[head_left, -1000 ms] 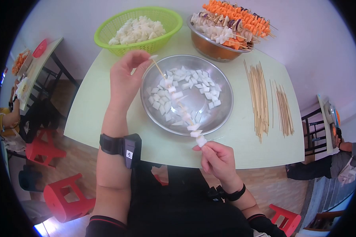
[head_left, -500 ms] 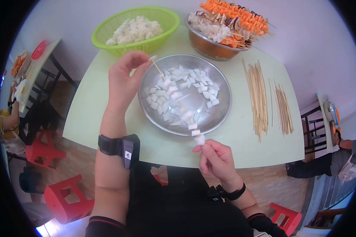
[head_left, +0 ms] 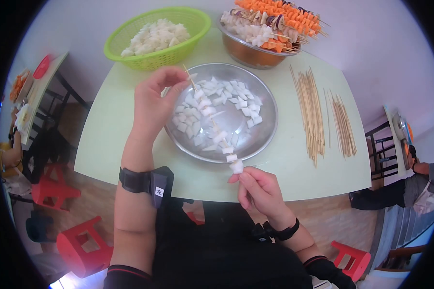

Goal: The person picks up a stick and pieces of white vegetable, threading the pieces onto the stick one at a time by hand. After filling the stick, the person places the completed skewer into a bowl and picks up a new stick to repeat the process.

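- The thin skewer ran slantwise over the steel bowl, its long axis going from the far left, by the left hand, down to the near right, by the right hand.
- From where I stood, the left hand was plainly nearer the bare, pointed end, its thumb and forefinger brought together on a small white piece right at the stick, just below the tip (whether the point had gone through it, I couldn't tell).
- The right hand's finger and thumb were pinched together at the opposite end, beside the last threaded chunk, on the side toward the person's body.
- Between the hands, white chunks sat along the stick with gaps among them, above the loose cut pieces in the bowl.
- The bundled sticks lay on the desk, off past the bowl's right side.
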Action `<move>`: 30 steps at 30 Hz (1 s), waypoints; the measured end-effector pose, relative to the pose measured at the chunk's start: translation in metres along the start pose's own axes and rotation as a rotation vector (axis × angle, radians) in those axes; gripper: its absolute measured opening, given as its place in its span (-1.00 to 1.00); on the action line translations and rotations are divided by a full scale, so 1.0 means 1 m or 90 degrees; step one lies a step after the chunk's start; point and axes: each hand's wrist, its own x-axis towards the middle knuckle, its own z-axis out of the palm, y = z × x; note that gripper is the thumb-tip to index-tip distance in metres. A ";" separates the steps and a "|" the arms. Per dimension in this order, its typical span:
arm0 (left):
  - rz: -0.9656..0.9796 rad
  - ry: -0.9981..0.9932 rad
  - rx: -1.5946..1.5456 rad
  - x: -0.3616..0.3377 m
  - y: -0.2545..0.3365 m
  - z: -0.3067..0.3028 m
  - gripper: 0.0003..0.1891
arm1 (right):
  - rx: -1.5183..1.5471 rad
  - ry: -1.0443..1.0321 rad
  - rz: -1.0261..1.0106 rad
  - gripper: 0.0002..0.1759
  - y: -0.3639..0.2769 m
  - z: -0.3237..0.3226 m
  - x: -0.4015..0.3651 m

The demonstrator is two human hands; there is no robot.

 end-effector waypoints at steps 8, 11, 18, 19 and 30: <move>-0.008 0.000 -0.050 0.002 0.002 -0.003 -0.84 | -0.001 0.020 0.002 -0.67 0.001 0.002 0.002; -0.021 -0.012 -0.084 0.000 0.000 -0.003 -0.84 | 0.016 0.024 0.000 -0.66 0.002 0.002 0.001; -0.027 -0.022 -0.079 -0.003 0.005 0.007 -0.89 | 0.022 0.032 -0.003 -0.66 -0.001 0.002 0.003; -0.027 -0.022 -0.079 -0.003 0.004 0.007 -0.89 | 0.021 0.033 -0.005 -0.66 0.000 0.002 0.003; -0.042 -0.054 -0.067 -0.003 0.002 0.007 -0.81 | 0.041 0.043 -0.023 -0.66 0.004 0.000 0.003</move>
